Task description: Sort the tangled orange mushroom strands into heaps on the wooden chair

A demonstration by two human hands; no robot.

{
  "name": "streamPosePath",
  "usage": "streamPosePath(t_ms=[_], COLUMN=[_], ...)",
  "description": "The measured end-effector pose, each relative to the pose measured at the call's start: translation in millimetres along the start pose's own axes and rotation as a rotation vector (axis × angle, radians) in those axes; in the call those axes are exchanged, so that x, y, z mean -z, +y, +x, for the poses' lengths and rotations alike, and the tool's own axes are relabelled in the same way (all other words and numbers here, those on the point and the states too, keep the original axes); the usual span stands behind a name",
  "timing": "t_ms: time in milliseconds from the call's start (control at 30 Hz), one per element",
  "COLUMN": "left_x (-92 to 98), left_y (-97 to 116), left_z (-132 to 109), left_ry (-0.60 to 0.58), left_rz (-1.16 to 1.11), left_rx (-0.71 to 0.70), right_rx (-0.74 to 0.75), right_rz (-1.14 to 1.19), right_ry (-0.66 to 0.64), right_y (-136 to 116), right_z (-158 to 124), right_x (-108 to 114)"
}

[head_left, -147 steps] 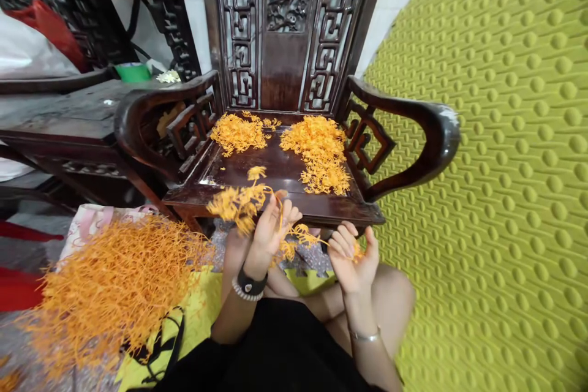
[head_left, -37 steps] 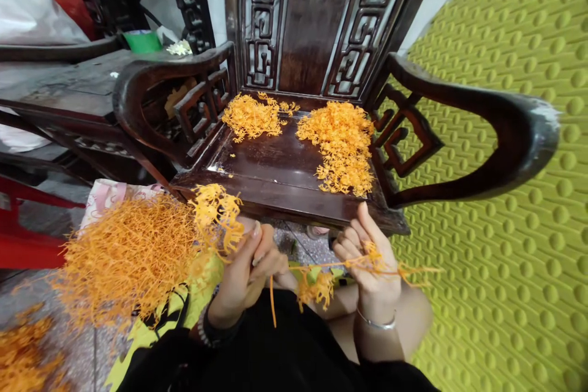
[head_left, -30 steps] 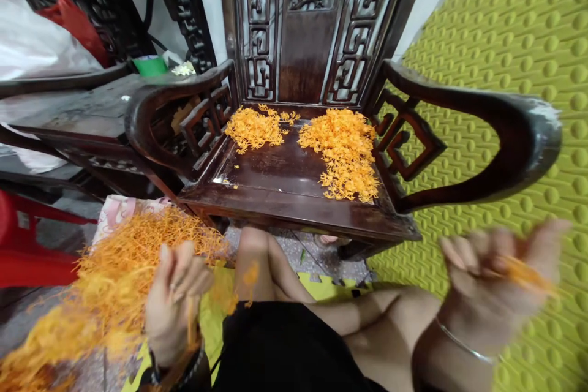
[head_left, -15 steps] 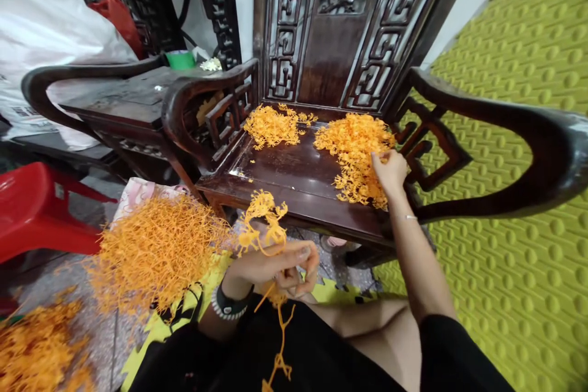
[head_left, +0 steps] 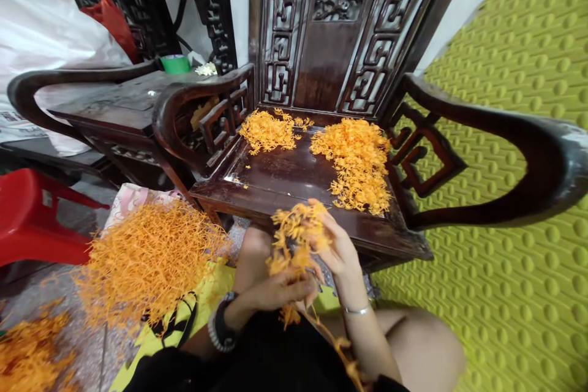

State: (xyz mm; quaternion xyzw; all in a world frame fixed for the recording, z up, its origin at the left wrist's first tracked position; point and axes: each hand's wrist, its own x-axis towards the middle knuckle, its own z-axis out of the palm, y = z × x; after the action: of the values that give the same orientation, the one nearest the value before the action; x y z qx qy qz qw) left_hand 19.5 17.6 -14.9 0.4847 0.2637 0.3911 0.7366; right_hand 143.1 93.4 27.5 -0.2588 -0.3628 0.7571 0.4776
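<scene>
Two hands: right hand [head_left: 337, 251] at tangle's 2 o'clock, left hand [head_left: 275, 291] at 7 o'clock
Grip: fingers [head_left: 327, 234] closed on orange strand tangle [head_left: 294, 236]
Long axis: trailing toward 5 o'clock

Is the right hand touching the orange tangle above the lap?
Touching: the head view shows the right hand with its fingers pressed into the orange tangle.

Dark carved wooden armchair seat [head_left: 285, 174], orange strand heap [head_left: 269, 131], second heap [head_left: 353, 165]
</scene>
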Motion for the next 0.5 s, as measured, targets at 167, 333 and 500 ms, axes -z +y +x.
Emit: streamPosePath(t_ms=[167,333,500], left_x=[-11.2,-16.3,-30.4], left_y=[-12,-7,-1], left_z=[-3,5,-6], left_ry=[0.477,0.486,0.251], left_rz=[-0.047,0.078,0.093], left_rx=[-0.094,-0.078,0.04], right_rx=[0.045,0.35,0.762], right_rz=[0.184,0.179,-0.1], right_ry=[0.138,0.325,0.444], right_y=[-9,-16,-36], right_z=[-10,-18,-25], right_x=[-4,-14,-11])
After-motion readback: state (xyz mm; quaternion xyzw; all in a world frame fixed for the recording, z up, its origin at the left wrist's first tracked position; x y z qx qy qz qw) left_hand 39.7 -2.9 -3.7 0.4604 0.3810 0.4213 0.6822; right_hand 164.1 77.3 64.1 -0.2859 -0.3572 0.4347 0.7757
